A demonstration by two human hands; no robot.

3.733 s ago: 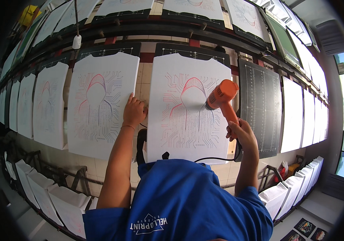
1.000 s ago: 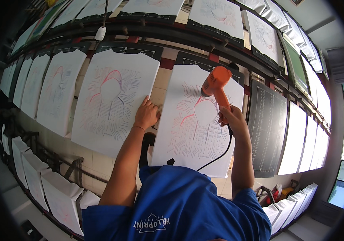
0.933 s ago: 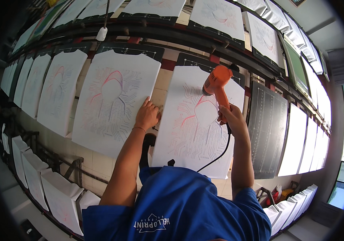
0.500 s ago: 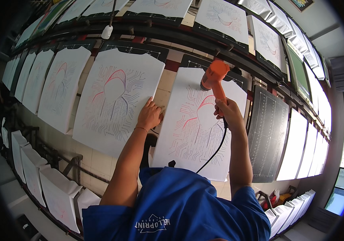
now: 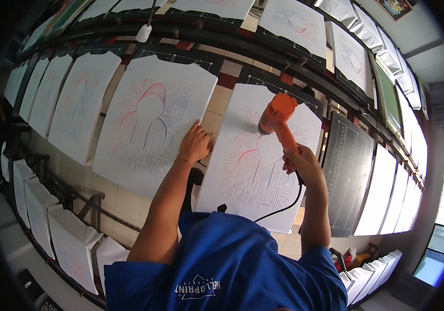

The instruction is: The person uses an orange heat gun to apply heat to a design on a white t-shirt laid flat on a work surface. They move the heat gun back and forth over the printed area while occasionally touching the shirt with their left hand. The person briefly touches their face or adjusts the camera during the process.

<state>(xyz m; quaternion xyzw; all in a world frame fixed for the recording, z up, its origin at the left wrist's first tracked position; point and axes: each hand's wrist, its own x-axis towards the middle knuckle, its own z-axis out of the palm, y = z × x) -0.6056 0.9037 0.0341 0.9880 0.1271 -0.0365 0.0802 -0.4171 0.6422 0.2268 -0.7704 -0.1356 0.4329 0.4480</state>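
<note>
My right hand (image 5: 304, 165) is closed around the handle of an orange heat gun (image 5: 278, 115). Its dark nozzle is over the upper part of a white T-shirt (image 5: 222, 179) with a red and blue line print. That shirt lies stretched on a black board, and a black cord trails down it from the gun's handle. My left hand (image 5: 196, 143) rests at the right edge of a second printed white T-shirt (image 5: 115, 155), index finger stretched out, other fingers slightly bent and partly hidden. No object shows in it.
A bare black board (image 5: 349, 171) stands to the right. More shirt-covered boards (image 5: 82, 101) continue to the left, with another row beyond a dark rail (image 5: 232, 44). A white fitting (image 5: 143, 33) hangs at the top. Behind me are further boards (image 5: 74, 241) with white shirts.
The heat gun has moved slightly right and toward me, along with my right hand. My left hand stays at the shirt's edge. The whole view has shifted a little.
</note>
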